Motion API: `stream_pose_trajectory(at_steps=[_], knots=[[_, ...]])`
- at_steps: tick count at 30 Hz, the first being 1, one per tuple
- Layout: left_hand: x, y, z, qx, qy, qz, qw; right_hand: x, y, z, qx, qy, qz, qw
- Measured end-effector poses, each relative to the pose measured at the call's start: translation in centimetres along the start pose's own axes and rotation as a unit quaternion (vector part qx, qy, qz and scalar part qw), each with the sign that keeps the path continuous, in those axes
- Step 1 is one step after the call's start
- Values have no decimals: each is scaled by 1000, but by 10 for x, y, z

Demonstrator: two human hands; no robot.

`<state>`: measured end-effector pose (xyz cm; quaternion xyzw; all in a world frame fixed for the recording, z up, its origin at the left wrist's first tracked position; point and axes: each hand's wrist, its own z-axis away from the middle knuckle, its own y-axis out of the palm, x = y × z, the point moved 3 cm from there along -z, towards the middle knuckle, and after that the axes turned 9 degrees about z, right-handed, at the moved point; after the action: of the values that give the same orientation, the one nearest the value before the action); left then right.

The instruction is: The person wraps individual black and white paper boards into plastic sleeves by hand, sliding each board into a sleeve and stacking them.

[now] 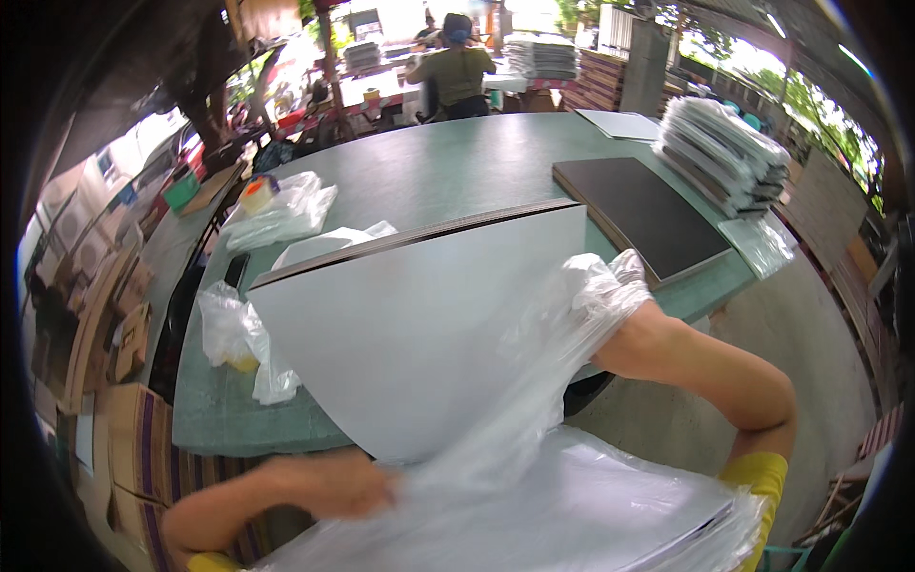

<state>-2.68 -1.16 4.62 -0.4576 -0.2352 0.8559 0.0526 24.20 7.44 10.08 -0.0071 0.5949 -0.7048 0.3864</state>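
Left hand (351, 484), blurred, grip looks closed on clear bag (510, 419), probably keeping it taut against tilted white boards (410, 315); right hand (637, 332) plastic-covered, can't tell grip.

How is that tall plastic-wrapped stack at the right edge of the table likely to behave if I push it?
The plastic-wrapped stack is probably slippery, since its wrapping looks smooth and shiny. It may feel heavy as a whole, being many flat layers piled high. The layers look unevenly aligned, so upper ones might slide.
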Motion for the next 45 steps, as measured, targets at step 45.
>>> stream_pose_trajectory(at_steps=[45], knots=[[-85,8,11,-68,362,-4,930,60,40,14,86,-289,-59,952]])
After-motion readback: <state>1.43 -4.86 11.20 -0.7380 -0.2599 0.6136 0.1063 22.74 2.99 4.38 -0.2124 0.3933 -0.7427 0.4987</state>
